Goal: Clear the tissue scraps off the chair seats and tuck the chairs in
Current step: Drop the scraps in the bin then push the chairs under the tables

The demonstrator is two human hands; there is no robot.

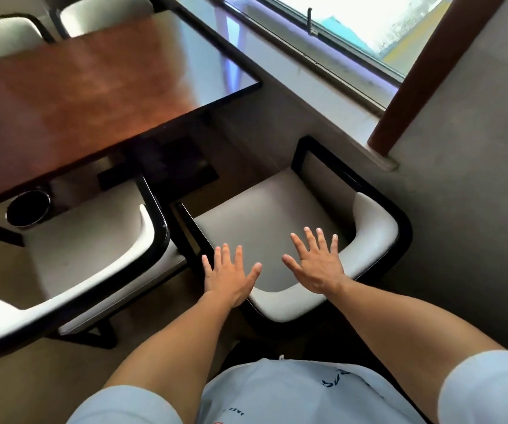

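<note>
A white-cushioned chair with a black frame (277,215) stands pulled out from the brown table (93,87), near the window wall. Its seat shows no tissue scraps. My left hand (229,275) hovers with fingers spread over the chair's near left corner. My right hand (317,264) is spread flat over the seat's near right part, by the curved backrest (375,221). Neither hand holds anything. A second chair of the same kind (87,249) stands to the left, partly under the table, its seat also bare.
A round black bin (27,208) sits under the table edge on the left. Two more white chairs (102,13) stand across the table. A window (369,26) and a brown post (430,71) are at the right, with wall close behind the chair.
</note>
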